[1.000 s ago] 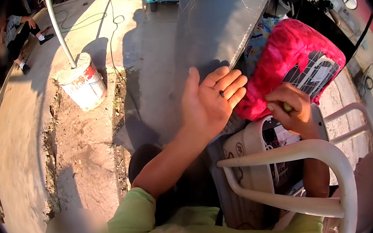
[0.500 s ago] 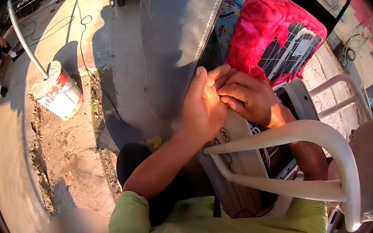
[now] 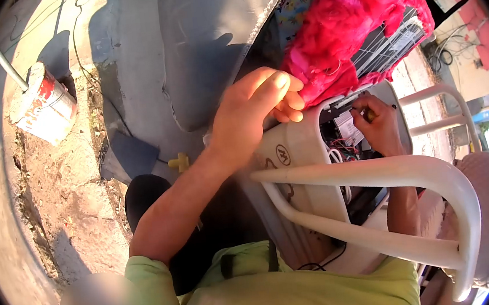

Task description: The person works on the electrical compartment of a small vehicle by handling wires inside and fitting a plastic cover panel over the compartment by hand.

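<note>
Over cream housing [image 3: 299, 138], right hand [image 3: 380, 123] curled around mostly hidden object [image 3: 370, 114]; left hand [image 3: 256, 103] half-curled, contents unclear.

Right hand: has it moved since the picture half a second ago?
Yes: judged against the open white housing, the right hand has moved rightward in view, away from the left hand.

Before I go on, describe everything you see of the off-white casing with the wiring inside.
The off-white casing looks like moulded plastic, with a round dark emblem and a curving dark line on its side. It is open, showing a silvery box with a pale label, loops of white cable and thin coloured wires. The right hand is at the opening; contact is unclear. A white tubular rail crosses in front, and the pink fluffy cover lies by its far edge.
</note>
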Motion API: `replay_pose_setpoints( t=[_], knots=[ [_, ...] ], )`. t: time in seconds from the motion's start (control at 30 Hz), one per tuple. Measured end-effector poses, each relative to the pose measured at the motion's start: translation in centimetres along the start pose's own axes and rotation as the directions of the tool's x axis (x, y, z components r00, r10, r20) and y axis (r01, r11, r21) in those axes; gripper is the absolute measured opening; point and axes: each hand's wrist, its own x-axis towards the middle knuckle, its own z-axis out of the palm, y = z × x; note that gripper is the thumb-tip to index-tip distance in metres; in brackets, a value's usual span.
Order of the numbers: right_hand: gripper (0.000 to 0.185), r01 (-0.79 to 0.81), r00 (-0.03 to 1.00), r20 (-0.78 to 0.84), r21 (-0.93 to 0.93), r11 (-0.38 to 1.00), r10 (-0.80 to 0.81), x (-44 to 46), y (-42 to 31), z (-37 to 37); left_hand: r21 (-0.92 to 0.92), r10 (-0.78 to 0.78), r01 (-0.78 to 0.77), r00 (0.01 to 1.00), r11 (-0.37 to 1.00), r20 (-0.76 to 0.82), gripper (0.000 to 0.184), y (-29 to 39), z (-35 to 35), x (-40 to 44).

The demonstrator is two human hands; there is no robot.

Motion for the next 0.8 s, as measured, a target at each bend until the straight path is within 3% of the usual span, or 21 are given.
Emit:
replay_pose_setpoints(
  t=[0.13, 0.33, 0.5, 0.6, 0.7, 0.73, 0.8],
  knots=[
    [0.015, 0.029, 0.998, -0.061, 0.028, 0.999, -0.027, -0.2, 0.1, 1.6, 0.095, -0.002, 0.009, 0.998, 0.995, -0.066, 0.037, -1.1, -1.4, 0.8],
    [0.015, 0.045, 0.987, -0.156, -0.008, 0.999, -0.046, 0.3, 0.1, 1.3, 0.095, -0.042, 0.06, 0.984, 0.994, -0.175, 0.033, -1.6, -2.9, 1.3],
    [0.016, 0.108, 0.994, -0.009, 0.008, 0.994, -0.108, -0.4, -2.3, 2.6, 0.113, -0.038, 0.065, 0.972, 0.991, -0.233, 0.031, -1.7, -3.1, 1.7],
    [0.015, 0.022, 1.0, -0.018, -0.047, 0.999, -0.023, -0.4, -3.0, 2.2, 0.125, -0.057, 0.09, 0.967, 0.988, -0.247, 0.027, -1.8, -2.7, 1.7],
    [0.016, 0.017, 0.997, -0.069, 0.027, 0.999, -0.015, -0.8, -1.9, 2.9, 0.277, 0.005, 0.038, 0.989, 0.96, -0.15, 0.02, -2.7, -1.7, 1.3],
    [0.016, 0.017, 0.998, -0.06, 0.041, 0.999, -0.014, -0.8, -1.8, 2.9, 0.367, -0.081, 0.123, 0.988, 0.922, -0.129, 0.014, -2.6, -1.5, 1.0],
    [0.015, 0.017, 0.999, -0.04, 0.07, 0.997, -0.014, -0.8, -1.9, 2.8, 0.626, 0.244, -0.256, 0.964, 0.737, 0.107, 0.01, -3.8, -0.8, 1.0]
  ],
)
